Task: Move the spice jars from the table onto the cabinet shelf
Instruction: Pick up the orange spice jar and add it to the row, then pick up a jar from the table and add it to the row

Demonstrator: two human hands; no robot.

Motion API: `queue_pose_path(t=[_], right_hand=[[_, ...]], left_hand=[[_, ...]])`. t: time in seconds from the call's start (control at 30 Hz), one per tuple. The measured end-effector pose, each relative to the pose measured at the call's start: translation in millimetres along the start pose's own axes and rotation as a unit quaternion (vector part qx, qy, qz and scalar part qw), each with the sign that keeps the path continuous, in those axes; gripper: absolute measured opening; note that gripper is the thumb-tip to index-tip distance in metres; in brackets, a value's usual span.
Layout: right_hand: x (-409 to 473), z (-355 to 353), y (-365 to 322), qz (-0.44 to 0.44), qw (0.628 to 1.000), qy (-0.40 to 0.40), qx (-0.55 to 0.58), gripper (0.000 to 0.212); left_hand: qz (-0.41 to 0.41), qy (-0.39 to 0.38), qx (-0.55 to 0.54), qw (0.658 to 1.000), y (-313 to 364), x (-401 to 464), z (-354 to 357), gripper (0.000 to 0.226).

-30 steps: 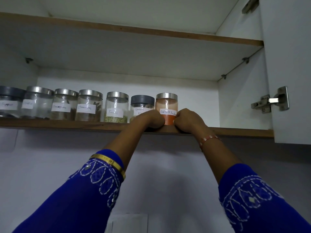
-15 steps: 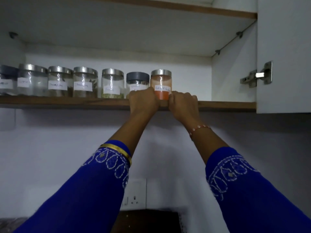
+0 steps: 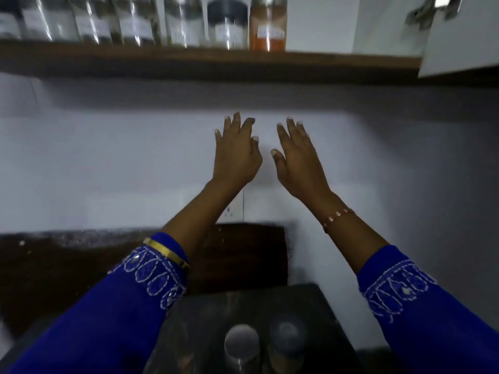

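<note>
Nearest the camera, two jars were seen standing side by side on the dark tabletop (image 3: 318, 314): a silver-lidded jar (image 3: 241, 344) on the left and a dark-lidded jar (image 3: 287, 338) on the right. Both were blurred, so their contents could not be made out.

Above them, two arms in blue embroidered sleeves (image 3: 151, 276) were stretched forward. A gold bangle (image 3: 166, 252) was worn on the left forearm and a beaded bracelet (image 3: 337, 215) on the right wrist.

Farther out, the left hand (image 3: 236, 155) and the right hand (image 3: 297, 157) were held up in front of the pale wall (image 3: 108, 157), close together but apart. The fingers of both were spread and straight, and nothing was held in either. Both hands were well below the shelf. A wall socket (image 3: 232, 209) was partly hidden behind the left forearm.

Farthest and highest, the wooden shelf (image 3: 189, 59) was lined with a row of jars (image 3: 108, 20), all cut off by the top of the frame. At the right end of the row an orange jar (image 3: 267, 25) stood just beside a black-lidded jar (image 3: 227, 25); whether they touched could not be told. The labels were perhaps handwritten, but too blurred to read. To the right, a white door (image 3: 464, 44) with a metal hinge (image 3: 432, 9) was seen open.
</note>
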State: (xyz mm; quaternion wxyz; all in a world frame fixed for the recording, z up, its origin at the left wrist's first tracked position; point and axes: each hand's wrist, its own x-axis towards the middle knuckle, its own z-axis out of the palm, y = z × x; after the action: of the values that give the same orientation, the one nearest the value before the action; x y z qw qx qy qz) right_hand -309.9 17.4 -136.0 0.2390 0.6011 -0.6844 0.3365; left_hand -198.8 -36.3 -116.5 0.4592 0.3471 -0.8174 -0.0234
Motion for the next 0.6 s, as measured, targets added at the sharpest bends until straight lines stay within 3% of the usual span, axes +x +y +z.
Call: queue_pose_path(t=[0.33, 0.6], right_hand=[[-158, 85, -13, 0.127, 0.968, -0.124, 0.176, 0.055], [-259, 153, -29, 0.204, 0.905, -0.331, 0.174, 0.059]], left_hand=[[-0.121, -0.123, -0.104, 0.979, -74, -170, 43, 0.039], [-0.282, -0.242, -0.198, 0.907, -106, -270, 77, 0.038]])
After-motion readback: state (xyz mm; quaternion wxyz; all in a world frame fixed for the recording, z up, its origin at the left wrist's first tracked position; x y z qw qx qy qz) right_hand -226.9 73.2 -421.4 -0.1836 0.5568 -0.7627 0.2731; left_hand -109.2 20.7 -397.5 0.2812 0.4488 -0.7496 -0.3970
